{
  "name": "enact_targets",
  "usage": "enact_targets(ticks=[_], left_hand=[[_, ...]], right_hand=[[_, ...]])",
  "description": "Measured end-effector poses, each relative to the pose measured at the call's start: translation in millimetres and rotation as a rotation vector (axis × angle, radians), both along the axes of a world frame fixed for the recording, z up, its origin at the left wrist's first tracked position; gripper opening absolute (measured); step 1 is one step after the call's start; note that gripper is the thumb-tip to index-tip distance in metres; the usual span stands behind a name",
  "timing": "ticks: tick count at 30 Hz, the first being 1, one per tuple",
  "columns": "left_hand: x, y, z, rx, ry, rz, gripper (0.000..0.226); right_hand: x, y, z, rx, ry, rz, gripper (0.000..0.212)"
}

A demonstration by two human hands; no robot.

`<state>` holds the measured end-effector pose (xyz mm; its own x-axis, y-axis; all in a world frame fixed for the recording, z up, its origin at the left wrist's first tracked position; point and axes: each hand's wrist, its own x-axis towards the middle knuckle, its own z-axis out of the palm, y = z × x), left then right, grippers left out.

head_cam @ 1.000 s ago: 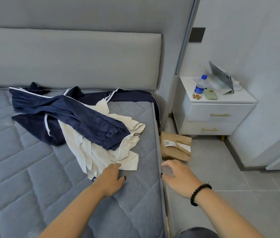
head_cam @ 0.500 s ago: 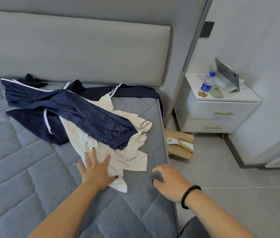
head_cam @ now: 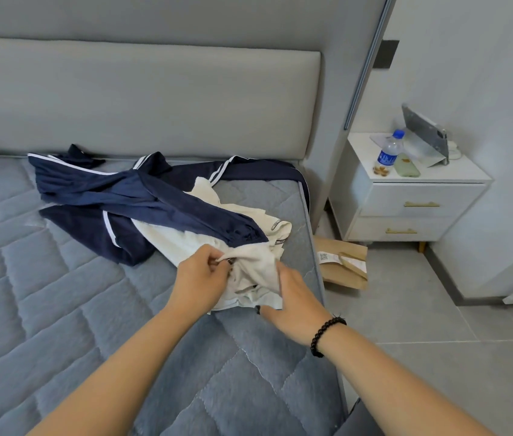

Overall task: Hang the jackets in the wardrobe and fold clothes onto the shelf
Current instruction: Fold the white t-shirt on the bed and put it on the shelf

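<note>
On the quilted grey-blue mattress (head_cam: 60, 309), near its right edge, a cream garment (head_cam: 186, 243) lies in a heap with a navy jacket (head_cam: 142, 196) draped across it; white stripes run along the jacket's seams. The jacket's sleeve end sits on top of the cream cloth, and more navy fabric trails back to the padded grey headboard (head_cam: 142, 96).

The left hand (head_cam: 200, 278) has its fingers curled, pinching a bunched fold at the near end of the cream garment. The right hand (head_cam: 296, 297), with a black bead bracelet (head_cam: 327, 335) on its wrist, grips the same garment's lower edge; its fingertips are tucked under the cloth and cannot be seen.

Right of the bed stands a white nightstand (head_cam: 412, 209) with two closed drawers and brass handles; what they hold cannot be told. On its top are a water bottle (head_cam: 388, 152) with a blue cap, a pale green phone (head_cam: 407, 166) lying flat, some small brown bits beside the bottle, and a tablet (head_cam: 425, 132) propped at a tilt. A brown paper bag (head_cam: 343, 265) with a white label lies on the floor tiles between bed and nightstand.

Half a second ago the left hand lay flat and spread on the cream cloth, and the right hand rested on the bare mattress beside it. Now both have closed on the garment and its near end is gathered up between them. The jacket has not shifted.
</note>
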<state>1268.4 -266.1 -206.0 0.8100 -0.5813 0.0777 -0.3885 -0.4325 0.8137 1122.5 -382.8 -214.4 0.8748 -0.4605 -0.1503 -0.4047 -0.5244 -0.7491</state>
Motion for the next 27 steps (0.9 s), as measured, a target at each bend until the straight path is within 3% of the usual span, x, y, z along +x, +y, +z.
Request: enact_targets(ticks=[4,8,18,20,23,25,27], left_hand=[[-26.4,-4.9,41.8,-0.159,0.028,-0.097,0.013],[-41.4,-8.9,76.2,-0.269,0.057,-0.14,0.012],[-86.5,-35.3,198.9,-0.645,0.025,-0.292,0.013],[-100.5,-38.8,220.4,-0.697,0.011,-0.337,0.013],[-123.8,-41.7,241.4,-0.737,0.034,-0.394,0.009],[-140.6,-43.2,249.6,-0.737,0.069,-0.437,0.009],[-159.2,-44.4,256.4,-0.715,0.086,-0.491,0.011]], right_hand=[[2.2,5.7,21.3,0.064,-0.227,-0.134,0.057],[-12.3,-5.2,47.7,0.069,-0.298,-0.238,0.013],[-60.3,-24.4,188.2,0.019,-0.679,-0.334,0.05],[-77.3,-20.5,212.2,0.041,-0.769,-0.336,0.043],[-105.9,-11.7,234.8,0.134,-0.977,-0.481,0.006],[-126.2,-6.3,242.5,0.15,-1.084,-0.608,0.024],[-144.2,-2.4,247.2,0.114,-1.045,-0.641,0.043]])
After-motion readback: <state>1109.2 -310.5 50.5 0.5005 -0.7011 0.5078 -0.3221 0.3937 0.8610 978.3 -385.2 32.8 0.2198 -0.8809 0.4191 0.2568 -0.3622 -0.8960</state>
